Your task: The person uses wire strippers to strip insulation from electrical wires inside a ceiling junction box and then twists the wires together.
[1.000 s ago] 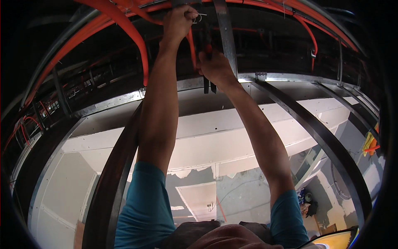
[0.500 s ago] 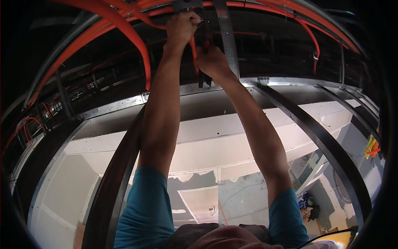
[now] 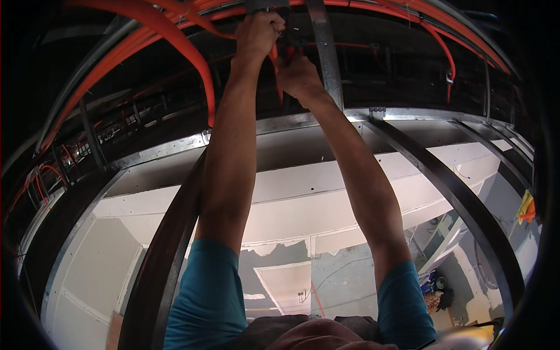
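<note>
Left hand [image 3: 261,32]: raised overhead, fist closed around a grey fitting [image 3: 265,6] at the top of the view — what kind, too dark to tell.
Right hand [image 3: 297,76]: just below and beside the left, fingers curled narrow at a thin orange cable [image 3: 275,70]; hold unclear.
Metal hanger strip [image 3: 326,58]: just right of both hands, long axis running upward — right hand nearer.
Surroundings: orange conduits [image 3: 175,46], steel ceiling channels [image 3: 455,192], unfinished plasterboard walls [image 3: 291,192].
</note>
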